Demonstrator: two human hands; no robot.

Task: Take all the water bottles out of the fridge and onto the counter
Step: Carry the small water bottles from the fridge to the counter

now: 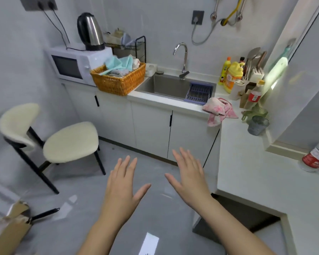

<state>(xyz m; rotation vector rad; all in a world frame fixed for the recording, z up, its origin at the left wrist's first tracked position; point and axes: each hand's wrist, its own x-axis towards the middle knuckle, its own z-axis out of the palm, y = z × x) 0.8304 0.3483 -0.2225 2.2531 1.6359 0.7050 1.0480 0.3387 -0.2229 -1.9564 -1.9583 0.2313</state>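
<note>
— Where are your hands?
— Your left hand (122, 183) and right hand (189, 173) hover flat with fingers spread, holding nothing, over the floor (155, 218) in front of the sink (160, 83).
— And the bottles?
— A red-labelled bottle (315, 157) stands on the counter (247, 162), far right of the sink, cut by the frame edge.

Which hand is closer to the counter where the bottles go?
Right, probably. The right hand is next to the counter; the left hand is out over the floor. Both are open and empty. The fridge isn't in view.
</note>
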